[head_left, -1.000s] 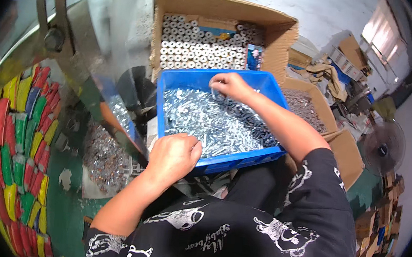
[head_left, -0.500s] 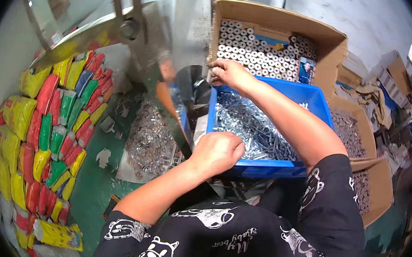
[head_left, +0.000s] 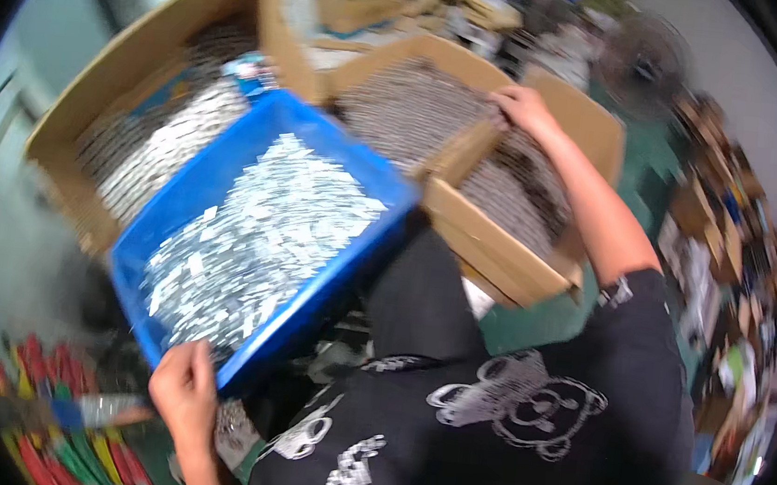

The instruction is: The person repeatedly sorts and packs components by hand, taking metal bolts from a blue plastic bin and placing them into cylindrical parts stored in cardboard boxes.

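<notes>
A blue plastic bin (head_left: 328, 283) full of shiny small metal pieces (head_left: 268, 231) sits tilted in view at the left centre. My left hand (head_left: 184, 389) is at its near corner, fingers curled in beside the rim; whether it holds a small piece is hidden. My right hand (head_left: 525, 111) reaches out to the far right, over the meeting edges of two cardboard boxes. Its fingers are pinched together, and blur hides what is in them. Under that arm, the nearer open box (head_left: 489, 266) holds rows of small greyish-brown parts (head_left: 515, 194).
Another cardboard box (head_left: 58, 131) with pale round-ended parts stands left of the bin. Behind is a box of similar brownish parts (head_left: 411, 109). A fan (head_left: 647, 66) stands at the far right, near piled cartons (head_left: 705, 212). Red, yellow and green packets (head_left: 49, 364) lie lower left.
The view has swung to the right. My right hand has gone from the far left end of the blue bin to the boxes on the right. My left hand remains near the bin.
</notes>
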Action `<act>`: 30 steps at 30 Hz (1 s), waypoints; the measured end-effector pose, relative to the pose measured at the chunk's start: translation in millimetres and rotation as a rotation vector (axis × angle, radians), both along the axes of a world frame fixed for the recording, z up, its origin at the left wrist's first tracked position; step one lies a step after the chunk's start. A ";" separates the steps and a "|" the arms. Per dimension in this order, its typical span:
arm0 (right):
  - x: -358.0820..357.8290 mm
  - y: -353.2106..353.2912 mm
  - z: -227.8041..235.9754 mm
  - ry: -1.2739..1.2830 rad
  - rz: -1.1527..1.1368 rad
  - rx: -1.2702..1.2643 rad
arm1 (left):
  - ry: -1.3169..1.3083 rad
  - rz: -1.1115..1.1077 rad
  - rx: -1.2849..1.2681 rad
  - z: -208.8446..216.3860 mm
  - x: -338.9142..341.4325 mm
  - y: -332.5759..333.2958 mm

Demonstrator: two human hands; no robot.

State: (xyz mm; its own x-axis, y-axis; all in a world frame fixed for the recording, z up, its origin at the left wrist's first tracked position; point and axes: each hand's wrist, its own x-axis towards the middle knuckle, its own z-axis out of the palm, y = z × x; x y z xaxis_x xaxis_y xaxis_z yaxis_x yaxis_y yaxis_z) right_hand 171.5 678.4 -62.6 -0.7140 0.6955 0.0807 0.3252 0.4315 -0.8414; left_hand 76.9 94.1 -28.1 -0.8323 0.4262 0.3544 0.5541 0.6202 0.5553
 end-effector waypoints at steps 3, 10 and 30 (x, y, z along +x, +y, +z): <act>32.8 68.8 -75.4 -0.458 -0.099 0.234 | -0.004 -0.006 -0.090 -0.6 -2.0 -6.4; 49.0 46.1 -192.3 -0.824 -0.039 0.517 | -0.049 0.040 -0.081 -5.9 -3.0 4.1; -89.3 87.2 -35.3 -0.152 0.269 -0.068 | -0.049 0.067 -0.171 8.6 -0.6 7.3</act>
State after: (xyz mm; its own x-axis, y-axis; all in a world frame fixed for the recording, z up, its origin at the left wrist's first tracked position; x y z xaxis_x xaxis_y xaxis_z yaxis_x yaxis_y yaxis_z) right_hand 82.2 765.6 -97.9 -0.8736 0.4798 -0.0811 0.3311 0.4640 -0.8216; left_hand 76.4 101.4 -19.4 -0.8752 0.4199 0.2402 0.4835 0.7424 0.4638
